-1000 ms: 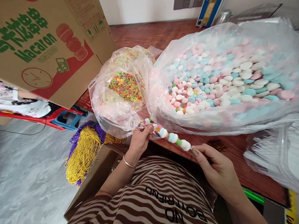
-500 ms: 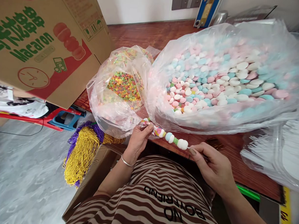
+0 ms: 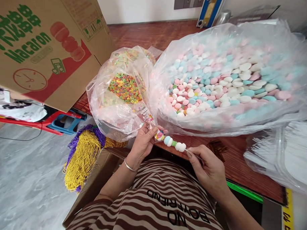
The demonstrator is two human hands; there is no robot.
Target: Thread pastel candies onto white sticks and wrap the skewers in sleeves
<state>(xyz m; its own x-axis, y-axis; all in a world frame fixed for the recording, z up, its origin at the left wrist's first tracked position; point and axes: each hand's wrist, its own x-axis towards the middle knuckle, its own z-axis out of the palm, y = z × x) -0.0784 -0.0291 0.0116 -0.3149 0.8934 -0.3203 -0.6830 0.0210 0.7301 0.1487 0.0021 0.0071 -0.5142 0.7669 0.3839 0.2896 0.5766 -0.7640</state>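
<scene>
A candy skewer [image 3: 174, 144] is held between my two hands at the front edge of the table. White, green, blue and pink pieces are threaded along it. My left hand [image 3: 142, 141] is closed around its far end, where a clear printed wrapper [image 3: 145, 112] sticks up past the fingers. How far the wrapper covers the candies is hard to make out. At the other end, my right hand [image 3: 208, 169] pinches the thin stick just beside the last white candy.
Behind the skewer stand a bag of small colourful rings [image 3: 125, 89] and a large bag of pastel candies [image 3: 217, 93]. White sticks [image 3: 273, 152] lie in plastic at right, near gold twist ties [image 3: 217, 149]. A Macaron carton [image 3: 76, 75] and bead strings [image 3: 85, 159] are at left.
My right hand has moved left and slightly down, bringing the skewer's near end along. The wrapper's printed end now points upward past my left fingers instead of lying to the left.
</scene>
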